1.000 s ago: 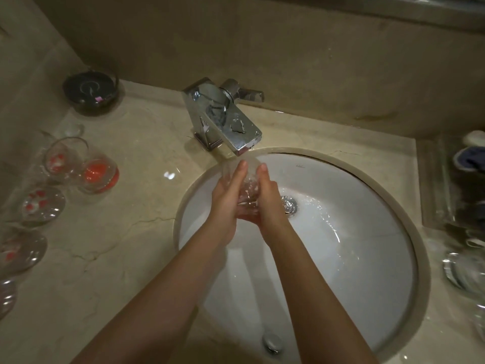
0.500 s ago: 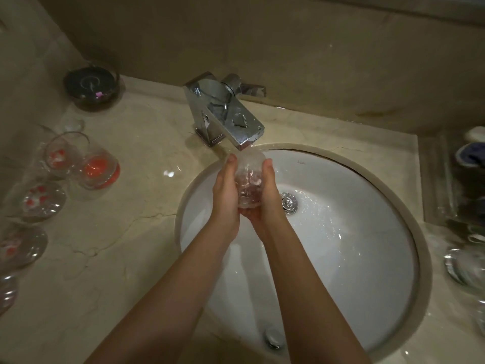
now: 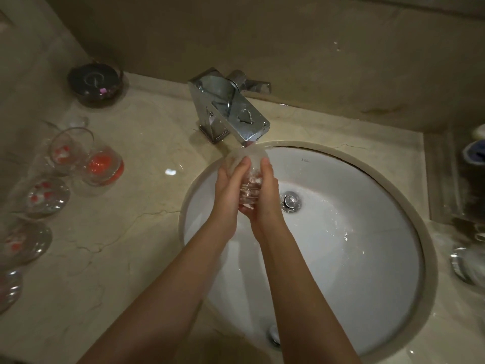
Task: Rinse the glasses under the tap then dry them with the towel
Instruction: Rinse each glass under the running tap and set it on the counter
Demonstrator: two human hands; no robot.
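clear glass point(image 3: 250, 183) | over the sink point(image 3: 367, 179) by its back rim, mouth right under the tap point(image 3: 231, 114) spout to catch water | left hand point(image 3: 227, 190) and right hand point(image 3: 265, 195) grip: fingers wrapped round its sides, steadying it | unrinsed glasses point(image 3: 78, 158) wait along the bench's left edge

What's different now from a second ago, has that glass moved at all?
Yes. Both hands, the left hand and the right hand, have lifted the clear glass up and back, from lower over the sink to right beneath the tap spout. It is gripped between both palms as before. The glasses on the counter at left and the dark bowl have not moved.
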